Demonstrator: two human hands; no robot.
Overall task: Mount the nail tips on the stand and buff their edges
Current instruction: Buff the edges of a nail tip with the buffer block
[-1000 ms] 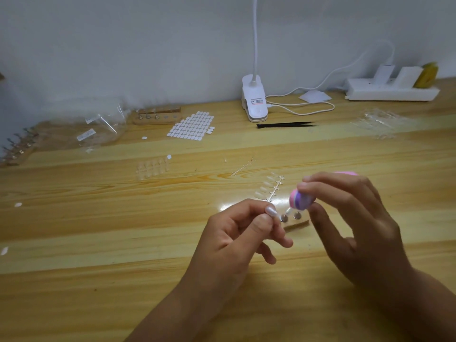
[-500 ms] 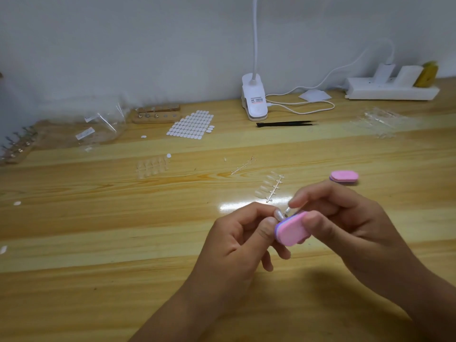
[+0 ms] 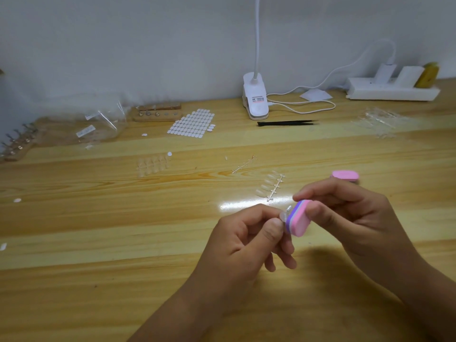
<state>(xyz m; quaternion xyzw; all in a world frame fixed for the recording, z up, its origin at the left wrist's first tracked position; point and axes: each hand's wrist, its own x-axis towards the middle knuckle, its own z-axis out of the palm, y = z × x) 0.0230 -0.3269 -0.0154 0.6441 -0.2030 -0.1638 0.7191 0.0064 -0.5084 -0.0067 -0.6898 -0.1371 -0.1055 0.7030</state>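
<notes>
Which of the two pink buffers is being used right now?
The buffer gripped in the right hand, set against the nail tip that the left hand pinches. The other buffer lies untouched on the table, beyond the right hand.

the right hand point(image 3: 345, 213) has tipped the buffer block point(image 3: 299, 219) upright, its purple edge now seemingly against the nail tip point(image 3: 285, 214) in the left hand point(image 3: 246, 238).

Head-worn camera looks forward and down, close over the table point(image 3: 98, 243).
</notes>
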